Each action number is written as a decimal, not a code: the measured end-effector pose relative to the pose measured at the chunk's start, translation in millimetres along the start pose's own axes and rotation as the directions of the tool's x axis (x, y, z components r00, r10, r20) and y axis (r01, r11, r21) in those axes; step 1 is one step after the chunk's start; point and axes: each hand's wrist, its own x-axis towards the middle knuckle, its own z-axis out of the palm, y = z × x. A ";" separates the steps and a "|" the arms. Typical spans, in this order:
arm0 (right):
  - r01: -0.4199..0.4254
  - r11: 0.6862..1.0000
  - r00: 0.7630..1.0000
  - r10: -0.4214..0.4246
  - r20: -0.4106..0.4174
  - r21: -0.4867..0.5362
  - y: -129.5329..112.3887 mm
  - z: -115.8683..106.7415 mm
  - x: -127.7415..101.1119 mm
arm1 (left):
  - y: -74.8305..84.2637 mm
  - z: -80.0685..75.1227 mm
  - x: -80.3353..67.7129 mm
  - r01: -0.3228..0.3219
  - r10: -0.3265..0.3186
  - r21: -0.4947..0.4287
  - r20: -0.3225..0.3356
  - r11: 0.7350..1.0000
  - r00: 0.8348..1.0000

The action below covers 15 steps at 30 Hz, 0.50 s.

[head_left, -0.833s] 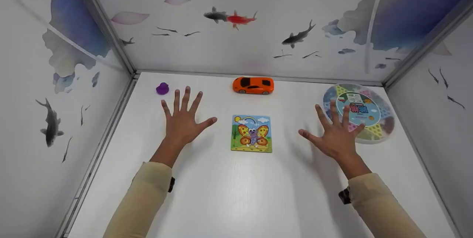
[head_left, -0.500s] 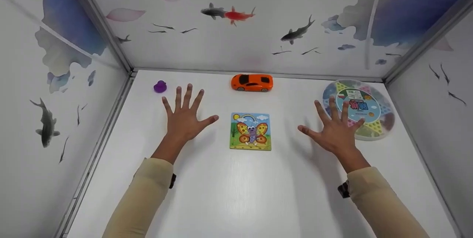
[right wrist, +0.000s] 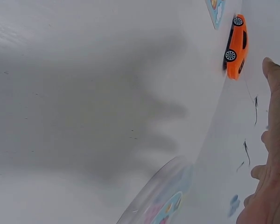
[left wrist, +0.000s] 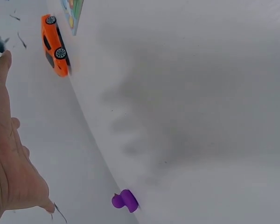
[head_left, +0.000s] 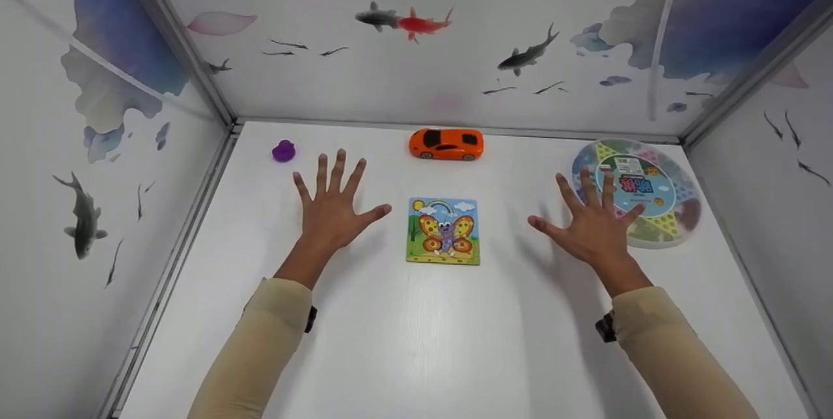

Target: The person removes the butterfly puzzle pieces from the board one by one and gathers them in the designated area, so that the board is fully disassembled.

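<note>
My left hand (head_left: 330, 214) hovers over the white table with its fingers spread, holding nothing. Beyond it and to the left sits a small purple rubber duck (head_left: 284, 151), also in the left wrist view. My right hand (head_left: 591, 230), likewise spread and holding nothing, is above the table, its fingertips overlapping a round clear plastic case (head_left: 686, 211) in the head view. Between the hands lies a square butterfly picture puzzle (head_left: 443, 231). Behind the puzzle, an orange toy car (head_left: 446, 144) stands side-on near the back wall; both wrist views show it too.
White panels printed with fish and clouds enclose the table (head_left: 416, 341) at the back (head_left: 416, 81), left (head_left: 39, 224) and right (head_left: 781, 211). Grey metal strips run along the corners. A dark strap piece (head_left: 606, 327) shows at the right sleeve.
The head view has shifted slightly. My left hand has drifted a little to the right; the right hand stays nearly in place. The duck, car, puzzle and case stay where they were.
</note>
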 end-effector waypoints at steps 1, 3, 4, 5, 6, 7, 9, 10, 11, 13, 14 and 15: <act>0.000 1.000 1.000 0.000 0.000 -0.002 -0.7 -0.3 1.1 | 1.3 2.0 0.2 -0.001 0.001 0.000 0.000 1.000 1.000; 0.002 1.000 1.000 -0.002 -0.001 -0.007 -3.5 -0.8 3.4 | 4.4 6.3 0.2 -0.006 0.006 -0.002 0.003 1.000 1.000; 0.004 1.000 1.000 -0.004 0.001 -0.003 -5.5 -1.0 4.4 | 6.3 8.8 0.0 -0.009 0.009 -0.002 0.006 1.000 1.000; 0.008 1.000 1.000 -0.008 0.002 -0.001 -7.7 -0.8 5.6 | 8.3 11.3 -0.2 -0.012 0.012 0.000 0.011 1.000 1.000; 0.013 1.000 1.000 -0.013 0.003 0.003 -10.4 -0.5 6.7 | 10.7 14.0 -0.5 -0.016 0.016 0.001 0.015 1.000 1.000; 0.018 1.000 1.000 -0.018 0.002 0.002 -13.1 0.3 7.8 | 13.2 17.4 -0.7 -0.021 0.021 0.002 0.019 1.000 1.000; 0.031 1.000 1.000 -0.031 0.002 0.005 -19.1 3.1 9.9 | 18.9 24.3 -1.9 -0.033 0.033 0.003 0.032 0.999 0.999; 0.038 0.999 0.999 -0.038 0.001 0.007 -22.4 5.1 11.2 | 22.0 28.1 -2.7 -0.041 0.041 0.005 0.036 0.999 0.999; 0.048 0.999 0.999 -0.048 0.000 0.003 -25.7 7.4 12.5 | 25.2 31.9 -3.4 -0.048 0.048 0.009 0.042 0.999 0.998; 0.068 0.998 0.998 -0.068 -0.005 0.005 -32.8 12.0 15.0 | 31.8 39.8 -5.2 -0.066 0.065 0.013 0.051 0.998 0.997; 0.079 0.997 0.997 -0.079 -0.007 0.005 -36.7 14.3 16.4 | 35.1 43.1 -6.2 -0.075 0.074 0.012 0.054 0.997 0.996; 0.092 0.996 0.996 -0.092 -0.010 0.007 -41.0 16.1 17.7 | 38.3 46.3 -7.2 -0.084 0.083 0.016 0.056 0.996 0.995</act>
